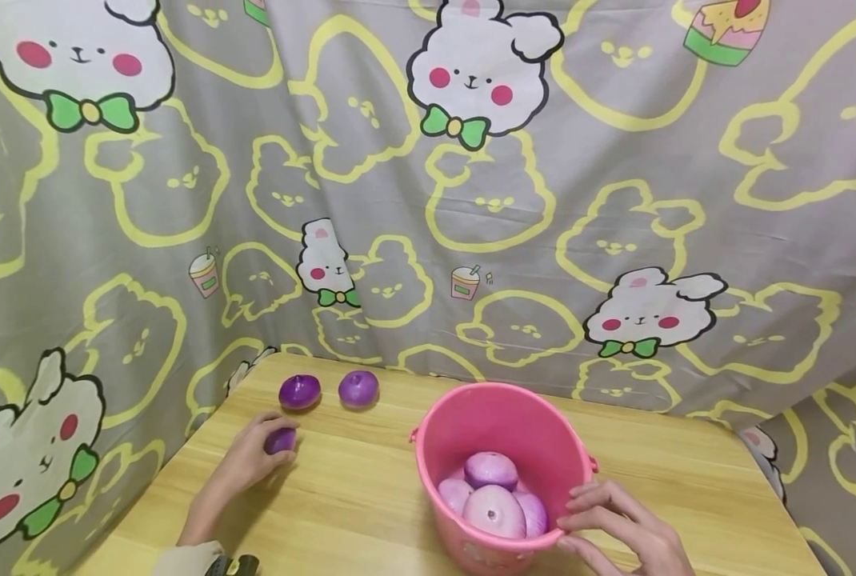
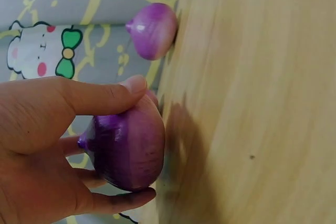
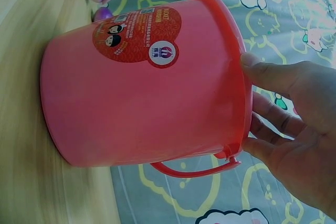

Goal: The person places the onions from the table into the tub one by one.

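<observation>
A purple onion (image 2: 128, 148) sits between the thumb and fingers of my left hand (image 1: 251, 452), low over the left side of the table. In the head view that hand covers much of the onion. Two more purple onions, one darker (image 1: 300, 392) and one lighter (image 1: 359, 390), rest on the wood just beyond it. On the right, my right hand (image 1: 633, 524) grips the rim of a pink bucket (image 1: 503, 420), thumb outside and fingers over the edge. Several paler purple onions (image 1: 495, 512) lie at the bottom of the upright bucket.
The wooden table (image 1: 349, 496) ends at a grey curtain (image 1: 414, 200) printed with rabbits, which hangs behind and at both sides. A red handle (image 3: 199, 171) hangs down the bucket's side, and a red label (image 3: 137, 35) is on its wall.
</observation>
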Demonstrator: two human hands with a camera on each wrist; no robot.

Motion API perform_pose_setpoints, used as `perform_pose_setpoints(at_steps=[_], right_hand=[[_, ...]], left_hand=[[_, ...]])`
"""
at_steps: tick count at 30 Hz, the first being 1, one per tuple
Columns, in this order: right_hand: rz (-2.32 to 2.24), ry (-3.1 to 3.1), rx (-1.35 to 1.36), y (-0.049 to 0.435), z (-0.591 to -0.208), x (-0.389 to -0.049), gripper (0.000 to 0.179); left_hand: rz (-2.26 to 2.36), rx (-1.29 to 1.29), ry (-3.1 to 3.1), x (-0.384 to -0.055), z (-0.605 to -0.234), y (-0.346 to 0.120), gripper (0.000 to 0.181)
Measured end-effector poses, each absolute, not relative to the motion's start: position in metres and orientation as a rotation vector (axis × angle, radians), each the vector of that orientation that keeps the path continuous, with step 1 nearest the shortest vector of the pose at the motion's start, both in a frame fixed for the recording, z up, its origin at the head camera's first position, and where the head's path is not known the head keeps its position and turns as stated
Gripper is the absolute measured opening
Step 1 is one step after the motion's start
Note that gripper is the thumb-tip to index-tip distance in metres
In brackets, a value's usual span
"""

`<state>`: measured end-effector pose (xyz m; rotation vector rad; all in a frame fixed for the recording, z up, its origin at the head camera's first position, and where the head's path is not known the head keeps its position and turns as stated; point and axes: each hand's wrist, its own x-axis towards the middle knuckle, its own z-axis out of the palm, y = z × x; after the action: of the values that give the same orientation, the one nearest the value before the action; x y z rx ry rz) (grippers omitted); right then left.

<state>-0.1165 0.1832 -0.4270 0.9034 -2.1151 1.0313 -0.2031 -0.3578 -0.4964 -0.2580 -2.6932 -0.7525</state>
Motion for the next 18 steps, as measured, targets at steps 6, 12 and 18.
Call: perform_pose_setpoints(at_steps=[6,12,18], right_hand=[[1.048,-2.086,0.925,0.184,-0.43,-0.118,0.048],[1.083,-2.037,0.992,0.185,-0.433,-0.121,0.046],[1.056,-2.095,0.936,0.186,-0.431,-0.12,0.046]], left_hand=[[-0.796,-0.254,-2.625,-0.203,-0.49,-0.356,0.048],[-0.802,-0.266,-2.557,-0.203,-0.477,-0.355,0.05],[-0.797,-0.322,-2.487,-0.209,-0.459,-0.347,0.049]])
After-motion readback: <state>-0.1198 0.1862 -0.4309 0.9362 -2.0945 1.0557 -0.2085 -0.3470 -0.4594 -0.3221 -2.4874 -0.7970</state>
